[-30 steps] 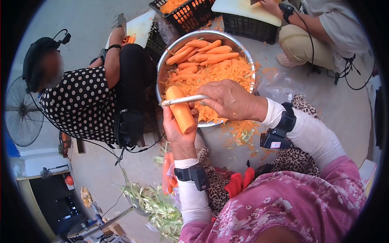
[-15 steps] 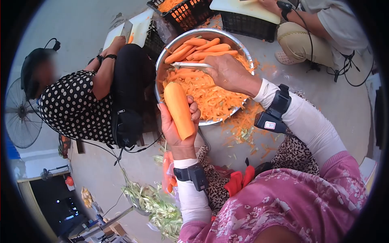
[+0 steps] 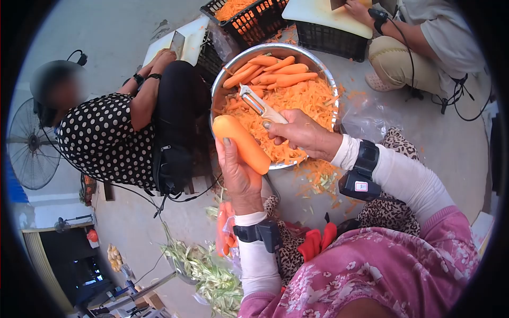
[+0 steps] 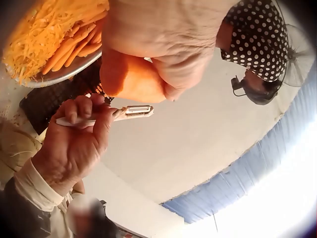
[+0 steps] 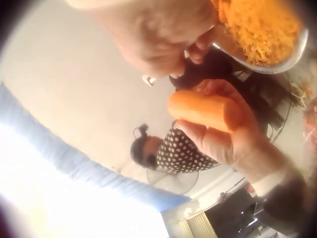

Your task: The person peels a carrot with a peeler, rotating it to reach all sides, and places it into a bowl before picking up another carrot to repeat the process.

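A thick peeled carrot (image 3: 243, 146), one end cut flat, lies slanted in my left hand (image 3: 237, 177). The thumb presses on its near side, and the fingers wrap behind it, mostly hidden in the head view. My right hand (image 3: 303, 132) grips a white-handled vegetable peeler (image 3: 263, 106) just right of the carrot, its blade end pointing up and away. In the left wrist view the peeler (image 4: 133, 112) sits apart from the carrot (image 4: 130, 82). Beneath both hands stands a wide metal basin (image 3: 214, 85) with carrot peelings (image 3: 302, 116) and several whole peeled carrots (image 3: 290, 69) at its far side.
To the left a person in a polka-dot top (image 3: 106, 138) works at a white cutting board (image 3: 193, 38). Another person (image 3: 395, 58) sits at the upper right beside a second board (image 3: 323, 18) on a black crate (image 3: 328, 40). Leafy husks (image 3: 207, 270) lie on the floor at lower left.
The peeler has come off the carrot and swung from lying crosswise to pointing upward, away from me. The left hand has rolled the carrot, and its thumb now shows on top.
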`<action>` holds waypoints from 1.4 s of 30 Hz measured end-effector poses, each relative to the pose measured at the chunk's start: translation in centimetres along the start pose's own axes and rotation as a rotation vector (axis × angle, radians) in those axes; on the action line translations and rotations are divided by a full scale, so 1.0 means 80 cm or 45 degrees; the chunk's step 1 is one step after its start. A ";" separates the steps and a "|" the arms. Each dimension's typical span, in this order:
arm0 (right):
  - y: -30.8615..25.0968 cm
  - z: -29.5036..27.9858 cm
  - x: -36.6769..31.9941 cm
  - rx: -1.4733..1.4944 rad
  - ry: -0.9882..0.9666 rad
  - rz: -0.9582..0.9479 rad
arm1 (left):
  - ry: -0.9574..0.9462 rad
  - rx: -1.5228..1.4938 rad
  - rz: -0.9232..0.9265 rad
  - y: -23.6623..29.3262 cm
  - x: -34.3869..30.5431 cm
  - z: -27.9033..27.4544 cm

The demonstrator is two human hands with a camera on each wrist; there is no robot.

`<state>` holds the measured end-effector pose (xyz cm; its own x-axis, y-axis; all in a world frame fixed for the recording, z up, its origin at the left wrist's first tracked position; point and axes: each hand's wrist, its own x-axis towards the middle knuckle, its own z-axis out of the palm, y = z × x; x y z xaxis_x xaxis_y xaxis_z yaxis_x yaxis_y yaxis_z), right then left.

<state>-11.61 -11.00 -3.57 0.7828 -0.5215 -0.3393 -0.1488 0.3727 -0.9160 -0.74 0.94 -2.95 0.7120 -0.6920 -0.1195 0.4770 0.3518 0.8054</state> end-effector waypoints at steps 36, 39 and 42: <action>-0.012 -0.026 -0.007 0.713 -0.099 0.094 | 0.051 0.202 0.239 0.000 0.001 0.064; -0.014 -0.032 -0.006 0.679 -0.098 0.047 | 0.090 0.361 0.216 0.002 0.004 0.072; -0.021 -0.037 -0.006 0.660 -0.081 -0.020 | 0.025 0.570 0.252 -0.001 0.014 0.058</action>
<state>-13.51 -13.63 -2.50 0.8202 -0.4884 -0.2979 0.1693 0.7046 -0.6891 -2.34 -2.79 -0.49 0.7782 -0.6257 0.0538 0.0662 0.1669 0.9837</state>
